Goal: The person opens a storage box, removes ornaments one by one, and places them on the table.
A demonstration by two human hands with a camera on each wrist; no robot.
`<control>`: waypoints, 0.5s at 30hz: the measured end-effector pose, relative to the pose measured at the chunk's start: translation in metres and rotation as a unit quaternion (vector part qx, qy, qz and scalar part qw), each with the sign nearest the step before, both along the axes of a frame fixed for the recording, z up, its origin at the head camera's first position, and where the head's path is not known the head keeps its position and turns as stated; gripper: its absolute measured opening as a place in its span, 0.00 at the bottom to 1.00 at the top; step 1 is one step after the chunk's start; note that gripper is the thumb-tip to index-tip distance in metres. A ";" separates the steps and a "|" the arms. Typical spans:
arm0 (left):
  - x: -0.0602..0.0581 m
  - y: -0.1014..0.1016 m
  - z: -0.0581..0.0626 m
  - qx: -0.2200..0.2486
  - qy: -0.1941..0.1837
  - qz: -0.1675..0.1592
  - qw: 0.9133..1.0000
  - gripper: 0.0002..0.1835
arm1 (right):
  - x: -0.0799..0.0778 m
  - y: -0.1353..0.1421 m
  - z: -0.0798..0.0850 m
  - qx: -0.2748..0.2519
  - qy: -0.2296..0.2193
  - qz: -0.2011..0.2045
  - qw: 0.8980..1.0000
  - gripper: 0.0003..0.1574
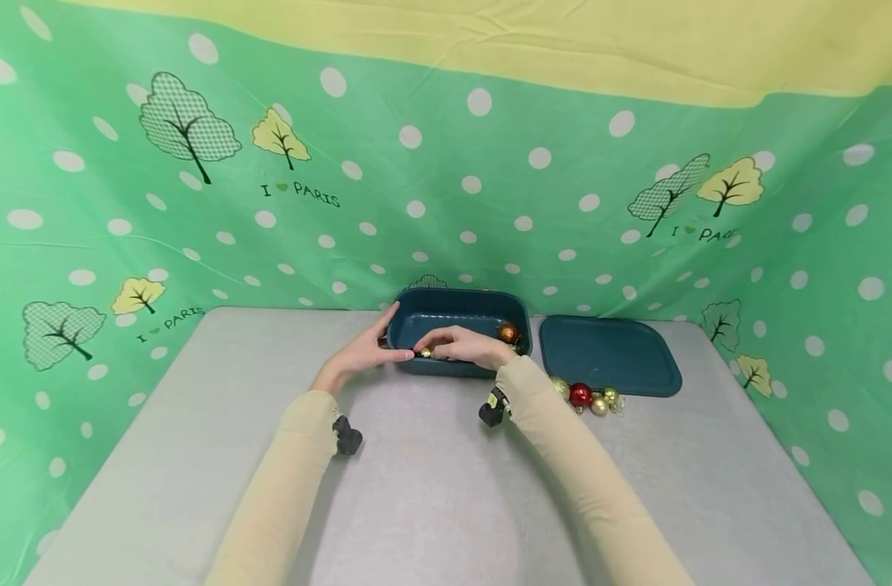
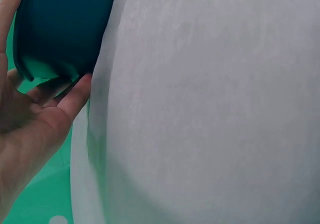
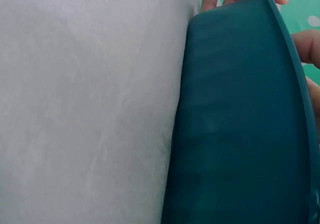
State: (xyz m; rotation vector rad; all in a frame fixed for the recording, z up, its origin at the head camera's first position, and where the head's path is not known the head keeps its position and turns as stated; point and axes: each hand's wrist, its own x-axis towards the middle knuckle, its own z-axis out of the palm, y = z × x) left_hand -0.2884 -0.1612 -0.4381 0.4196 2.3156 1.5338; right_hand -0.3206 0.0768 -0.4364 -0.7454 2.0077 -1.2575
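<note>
A dark blue rectangular box (image 1: 453, 298) stands near the table's back edge. My left hand (image 1: 361, 352) grips its left end, thumb on the front rim, and in the left wrist view the fingers (image 2: 75, 96) are against that end. My right hand (image 1: 471, 346) reaches over the front wall into the box. A small gold bauble (image 1: 426, 353) shows between its thumb and index finger at the front left corner. An orange-brown bauble (image 1: 508, 332) lies at the box's right end, next to the right wrist. The front wall (image 3: 235, 108) fills much of the right wrist view.
To the right of the box lies a matching blue lid (image 1: 607, 350). Along its front edge are a red bauble (image 1: 581, 395) and several gold ones (image 1: 599, 405). A green dotted cloth (image 1: 483, 163) hangs behind and beside the grey table (image 1: 431, 488).
</note>
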 end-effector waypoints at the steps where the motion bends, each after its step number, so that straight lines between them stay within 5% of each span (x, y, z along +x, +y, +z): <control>1: 0.003 0.001 0.004 0.001 0.000 -0.001 1.000 0.56 | 0.000 0.001 0.000 -0.006 0.000 0.000 1.000 0.20; 8: -0.002 -0.001 -0.007 0.003 0.010 0.005 1.000 0.56 | 0.000 0.001 0.001 -0.044 0.028 -0.007 0.999 0.21; 15: 0.008 0.002 0.011 -0.006 0.008 -0.002 1.000 0.55 | 0.001 0.005 0.004 -0.072 0.054 -0.044 0.995 0.23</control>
